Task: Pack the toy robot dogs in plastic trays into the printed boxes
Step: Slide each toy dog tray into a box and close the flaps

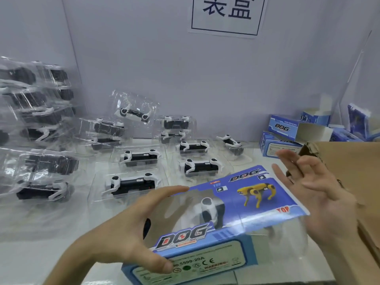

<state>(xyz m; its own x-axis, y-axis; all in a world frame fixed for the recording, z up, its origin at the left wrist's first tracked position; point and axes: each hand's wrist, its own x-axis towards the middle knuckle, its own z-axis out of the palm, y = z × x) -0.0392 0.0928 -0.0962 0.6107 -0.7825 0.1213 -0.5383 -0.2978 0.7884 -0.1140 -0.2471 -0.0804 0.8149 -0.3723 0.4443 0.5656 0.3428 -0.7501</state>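
Head view: grey wall fills the upper half, with a paper sign bearing two large characters at 12 o'clock. White table takes the lower half. Brown cardboard carton at 3 to 4 o'clock, its edge torn near the top. Stacked trays at 9 o'clock, clear plastic, each holding a black-and-white toy dog, piled several high and blurred. Printed box at 6 o'clock, blue, marked DOG, lying tilted on the table; a white and black dog shows through its clear window. Loose trays with dogs lie spread from centre toward 11 and 1 o'clock, some propped against the wall. Empty boxes at 2 o'clock, end flaps open. Left hand at 7 o'clock spans the printed box's left end, thumb on the label side, fingers curved over the far top edge. Right hand at 4 o'clock, fingers straight and spread, palm toward the box's right end; contact cannot be told through blur.
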